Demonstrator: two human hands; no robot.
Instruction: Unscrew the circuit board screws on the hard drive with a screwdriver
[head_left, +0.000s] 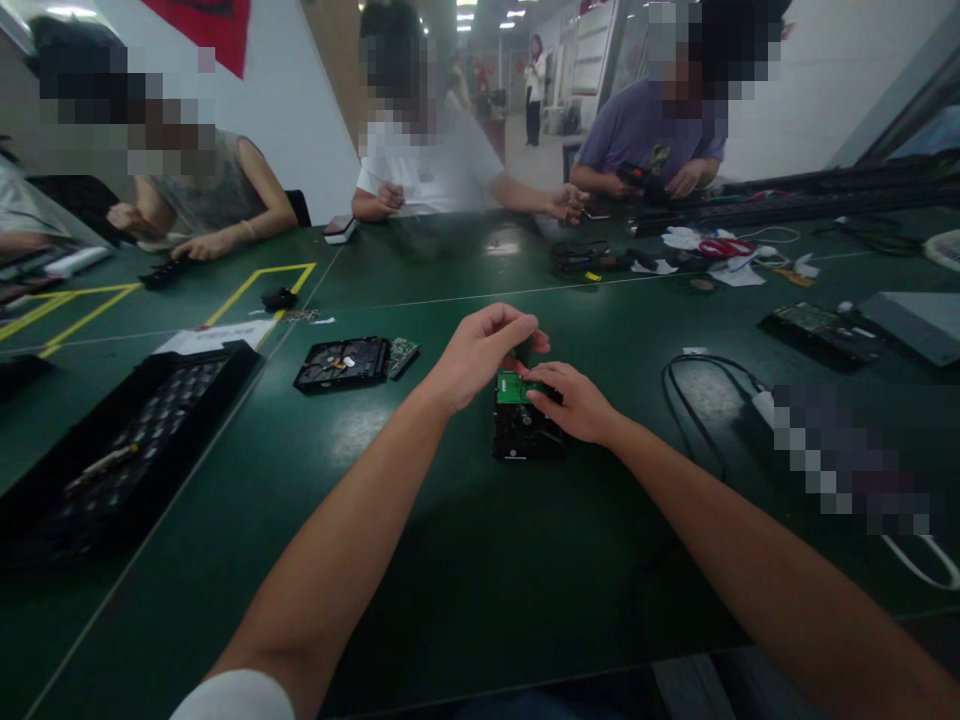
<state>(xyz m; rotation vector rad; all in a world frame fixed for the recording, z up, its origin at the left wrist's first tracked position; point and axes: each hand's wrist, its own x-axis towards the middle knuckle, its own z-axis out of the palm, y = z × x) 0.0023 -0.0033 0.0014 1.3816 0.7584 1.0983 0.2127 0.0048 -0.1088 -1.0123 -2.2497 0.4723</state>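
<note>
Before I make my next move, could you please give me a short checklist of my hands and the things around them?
1. Right hand at the green circuit board: ok.
2. Black device lying on the table: ok.
3. Left hand holding something: cannot tell, fingertips unclear.
4. Second black device and small board apart from both hands: ok.
5. Black cable not touching the right forearm: cannot tell.

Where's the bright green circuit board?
Just right of centre in the head view, the green circuit board sits on the far end of a black drive, the right hand at its right edge.
</note>
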